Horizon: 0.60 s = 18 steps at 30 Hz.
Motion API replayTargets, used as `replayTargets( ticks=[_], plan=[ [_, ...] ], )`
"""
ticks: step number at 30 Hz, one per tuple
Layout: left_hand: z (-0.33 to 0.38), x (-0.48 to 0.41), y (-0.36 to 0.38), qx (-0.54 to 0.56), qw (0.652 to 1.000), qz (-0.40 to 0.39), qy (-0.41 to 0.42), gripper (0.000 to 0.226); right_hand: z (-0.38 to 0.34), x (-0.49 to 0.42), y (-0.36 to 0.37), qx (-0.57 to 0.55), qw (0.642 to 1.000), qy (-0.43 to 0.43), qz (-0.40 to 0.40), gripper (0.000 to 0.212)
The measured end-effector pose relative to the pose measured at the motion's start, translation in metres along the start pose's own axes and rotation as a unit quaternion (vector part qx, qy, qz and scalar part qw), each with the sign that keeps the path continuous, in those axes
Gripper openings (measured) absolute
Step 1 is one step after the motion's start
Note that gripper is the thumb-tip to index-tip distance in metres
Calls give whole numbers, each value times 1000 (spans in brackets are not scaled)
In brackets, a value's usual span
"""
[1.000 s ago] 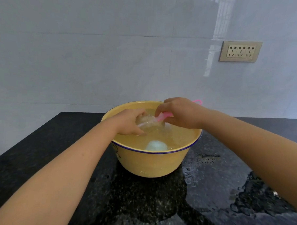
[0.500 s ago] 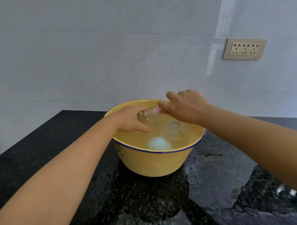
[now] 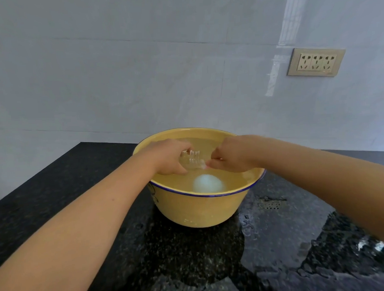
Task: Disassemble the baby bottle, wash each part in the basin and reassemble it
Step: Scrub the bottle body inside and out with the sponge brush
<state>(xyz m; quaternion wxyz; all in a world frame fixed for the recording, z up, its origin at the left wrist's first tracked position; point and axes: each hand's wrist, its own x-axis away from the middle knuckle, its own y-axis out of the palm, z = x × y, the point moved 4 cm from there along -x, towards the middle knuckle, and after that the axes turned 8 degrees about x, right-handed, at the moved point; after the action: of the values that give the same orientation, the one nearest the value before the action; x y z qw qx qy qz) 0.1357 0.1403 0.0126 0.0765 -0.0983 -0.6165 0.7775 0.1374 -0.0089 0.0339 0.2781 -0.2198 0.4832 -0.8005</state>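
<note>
Mid-wash: bottle apart, reassembly still to do. Left hand (image 3: pixel 168 157) grip closed round the clear ribbed plastic bottle body (image 3: pixel 192 159), held at the waterline at centre of the round yellow enamel basin with blue rim (image 3: pixel 202 211). Right hand (image 3: pixel 231 155) pinched at the bottle mouth; what it holds, cannot tell. Pale rounded translucent part (image 3: pixel 207 183) submerged at 6 o'clock. Black speckled stone counter (image 3: pixel 56 184), glossy, wet at 4 o'clock.

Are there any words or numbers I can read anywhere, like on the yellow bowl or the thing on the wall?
No readable words or numbers anywhere.
Yellow basin: a dark blue mark on its left side, a drawing or letters, cut off and too unclear to tell.
Wall socket: only holes, no text.
Clear bottle: no readable print.
</note>
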Motion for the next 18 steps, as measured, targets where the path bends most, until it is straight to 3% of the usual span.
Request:
replayTargets(
  ticks=[6,10,13,15,18],
  plan=[
    [-1,0,2,13,999,-33,-11,58,4,-3,-4,-159,987,-4,-31,58],
    [-2,-2,5,66,996,-62,-13,57,9,-8,-10,-167,986,-4,27,28],
    [-3,-4,9,70,994,-81,-12,45,15,-8,-15,-181,980,10,85,28],
    [-5,-6,11,71,994,-84,-12,36,17,-8,-19,-149,981,16,123,31],
    [-6,-7,11,91,992,-84,-12,43,15,-8,-19,-45,986,29,160,40]
  ],
)
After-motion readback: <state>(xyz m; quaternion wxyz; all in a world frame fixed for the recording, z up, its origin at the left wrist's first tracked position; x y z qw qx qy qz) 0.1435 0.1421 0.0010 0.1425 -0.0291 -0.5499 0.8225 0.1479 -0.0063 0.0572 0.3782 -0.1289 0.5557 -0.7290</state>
